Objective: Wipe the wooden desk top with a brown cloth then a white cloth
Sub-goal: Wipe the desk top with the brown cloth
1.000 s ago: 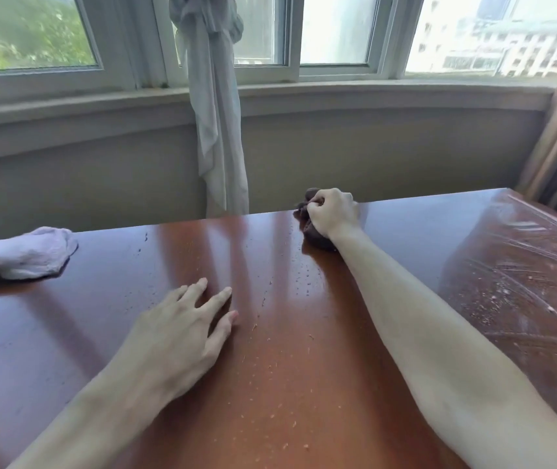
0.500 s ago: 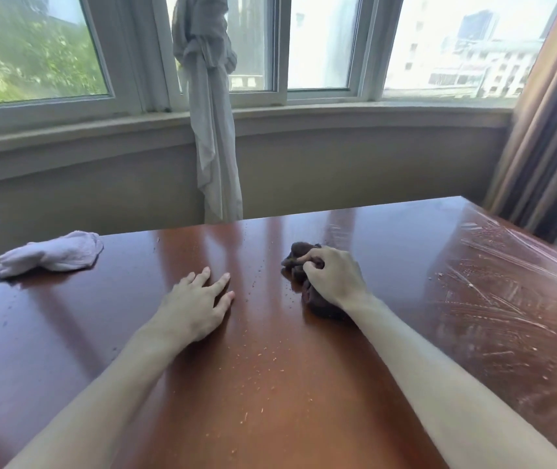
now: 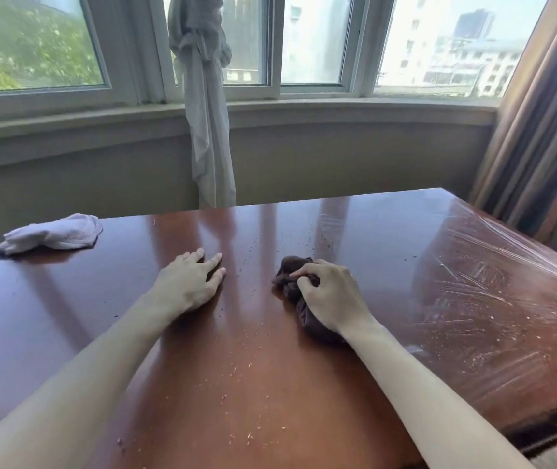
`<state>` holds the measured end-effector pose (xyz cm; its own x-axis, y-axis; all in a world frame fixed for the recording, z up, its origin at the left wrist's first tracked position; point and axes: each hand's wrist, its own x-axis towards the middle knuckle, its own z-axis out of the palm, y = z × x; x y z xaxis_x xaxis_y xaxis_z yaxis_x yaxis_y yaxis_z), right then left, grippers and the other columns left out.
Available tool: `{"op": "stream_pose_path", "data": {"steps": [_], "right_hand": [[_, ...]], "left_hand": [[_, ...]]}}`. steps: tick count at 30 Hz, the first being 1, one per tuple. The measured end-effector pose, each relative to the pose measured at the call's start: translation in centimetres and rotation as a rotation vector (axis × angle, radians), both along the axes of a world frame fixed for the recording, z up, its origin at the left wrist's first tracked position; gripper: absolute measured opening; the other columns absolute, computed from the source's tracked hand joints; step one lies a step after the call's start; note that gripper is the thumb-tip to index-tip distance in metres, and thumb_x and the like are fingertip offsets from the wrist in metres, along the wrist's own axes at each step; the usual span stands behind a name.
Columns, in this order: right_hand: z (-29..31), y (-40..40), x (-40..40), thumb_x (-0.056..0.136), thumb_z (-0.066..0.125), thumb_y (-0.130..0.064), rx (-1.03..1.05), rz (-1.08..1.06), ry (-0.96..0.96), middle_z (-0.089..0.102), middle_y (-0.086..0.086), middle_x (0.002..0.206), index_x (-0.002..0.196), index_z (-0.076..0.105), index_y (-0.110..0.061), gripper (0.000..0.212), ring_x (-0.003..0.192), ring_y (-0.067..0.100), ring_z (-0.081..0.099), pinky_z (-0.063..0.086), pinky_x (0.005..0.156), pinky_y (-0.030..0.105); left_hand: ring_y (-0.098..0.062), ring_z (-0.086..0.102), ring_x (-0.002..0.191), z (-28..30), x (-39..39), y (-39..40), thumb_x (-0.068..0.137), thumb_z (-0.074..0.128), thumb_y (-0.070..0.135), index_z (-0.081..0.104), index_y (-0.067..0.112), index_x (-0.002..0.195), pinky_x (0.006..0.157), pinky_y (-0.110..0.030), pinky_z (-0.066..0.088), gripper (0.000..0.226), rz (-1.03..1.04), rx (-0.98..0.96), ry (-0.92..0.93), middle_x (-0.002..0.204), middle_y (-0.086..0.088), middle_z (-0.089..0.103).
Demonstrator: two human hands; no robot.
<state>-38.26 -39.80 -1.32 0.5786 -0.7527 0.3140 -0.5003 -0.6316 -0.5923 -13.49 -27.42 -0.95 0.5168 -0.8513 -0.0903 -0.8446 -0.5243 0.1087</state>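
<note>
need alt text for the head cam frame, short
A person's right hand grips a bunched brown cloth on a glossy wooden desk dotted with crumbs, while the left hand rests flat beside it. A white cloth lies at the desk's far left corner, below a bay window with a tied curtain.

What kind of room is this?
Probably a bedroom or study in a flat high up in a city. A wooden desk stands by a bay window with curtains, and tall buildings show outside.
</note>
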Motion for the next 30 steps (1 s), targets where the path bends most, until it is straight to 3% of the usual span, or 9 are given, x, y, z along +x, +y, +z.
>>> {"op": "stream_pose_path", "data": {"steps": [4, 7, 12, 16, 22, 25, 30], "right_hand": [[0.1, -6.7, 5.0, 0.090, 0.054, -0.028, -0.029, -0.115, 0.007, 0.075, -0.006, 0.107, 0.096, 0.080, -0.032, 0.027, 0.105, 0.026, 0.065, 0.050, 0.092, 0.039], [0.4, -11.4, 8.6, 0.089, 0.050, -0.029, -0.046, -0.173, 0.043, 0.075, 0.002, 0.106, 0.095, 0.079, -0.029, 0.029, 0.103, 0.032, 0.064, 0.051, 0.087, 0.039], [0.8, -20.1, 14.4, 0.088, 0.049, -0.024, -0.026, -0.224, 0.062, 0.073, 0.008, 0.090, 0.080, 0.073, -0.017, 0.027, 0.091, 0.037, 0.063, 0.047, 0.073, 0.035], [0.8, -23.3, 16.7, 0.089, 0.050, -0.025, -0.014, -0.250, 0.053, 0.072, 0.015, 0.095, 0.086, 0.076, -0.019, 0.027, 0.095, 0.040, 0.062, 0.048, 0.080, 0.037], [0.8, -19.3, 13.7, 0.093, 0.049, -0.028, -0.020, -0.171, 0.121, 0.074, 0.008, 0.107, 0.099, 0.079, -0.026, 0.031, 0.104, 0.035, 0.063, 0.050, 0.087, 0.037], [1.1, -14.7, 9.9, 0.093, 0.051, -0.026, -0.005, -0.104, 0.142, 0.073, 0.001, 0.117, 0.107, 0.079, -0.034, 0.032, 0.111, 0.030, 0.063, 0.049, 0.090, 0.037], [0.4, -5.7, 3.1, 0.094, 0.051, -0.029, -0.029, -0.039, 0.156, 0.067, -0.005, 0.115, 0.112, 0.074, -0.038, 0.031, 0.109, 0.026, 0.061, 0.047, 0.090, 0.038]], "left_hand": [[-0.028, 0.018, 0.153, -0.1, -0.1, -0.3, 0.105, 0.022, 0.055, 0.021, 0.039, 0.159, 0.124, -0.042, 0.018, 0.057, 0.008, -0.016, -0.005, 0.168, -0.004, 0.016], [-0.026, 0.016, 0.154, -0.1, -0.5, 0.0, 0.105, 0.021, 0.055, 0.018, 0.040, 0.159, 0.125, -0.038, 0.015, 0.057, -0.006, 0.000, -0.029, 0.169, -0.003, 0.013], [-0.012, 0.009, 0.155, 0.2, -0.4, -0.3, 0.101, 0.017, 0.062, 0.011, 0.053, 0.155, 0.121, -0.037, 0.025, 0.055, 0.031, 0.001, -0.034, 0.168, 0.013, 0.006], [-0.010, 0.008, 0.154, 0.5, -0.3, -0.5, 0.101, 0.017, 0.063, 0.010, 0.055, 0.155, 0.120, -0.038, 0.028, 0.055, 0.039, 0.017, -0.031, 0.168, 0.016, 0.004], [-0.015, 0.011, 0.155, 0.6, 0.5, -1.0, 0.102, 0.019, 0.063, 0.012, 0.050, 0.157, 0.122, -0.040, 0.025, 0.057, 0.025, 0.068, -0.026, 0.169, 0.011, 0.006], [-0.018, 0.012, 0.155, 0.0, 1.2, -1.3, 0.102, 0.019, 0.063, 0.012, 0.048, 0.157, 0.123, -0.044, 0.022, 0.058, 0.014, 0.068, -0.011, 0.169, 0.006, 0.008], [-0.030, 0.016, 0.154, -0.3, 0.3, -1.3, 0.104, 0.025, 0.052, 0.021, 0.036, 0.160, 0.124, -0.044, 0.017, 0.058, 0.015, 0.009, 0.021, 0.168, -0.006, 0.015]]}}
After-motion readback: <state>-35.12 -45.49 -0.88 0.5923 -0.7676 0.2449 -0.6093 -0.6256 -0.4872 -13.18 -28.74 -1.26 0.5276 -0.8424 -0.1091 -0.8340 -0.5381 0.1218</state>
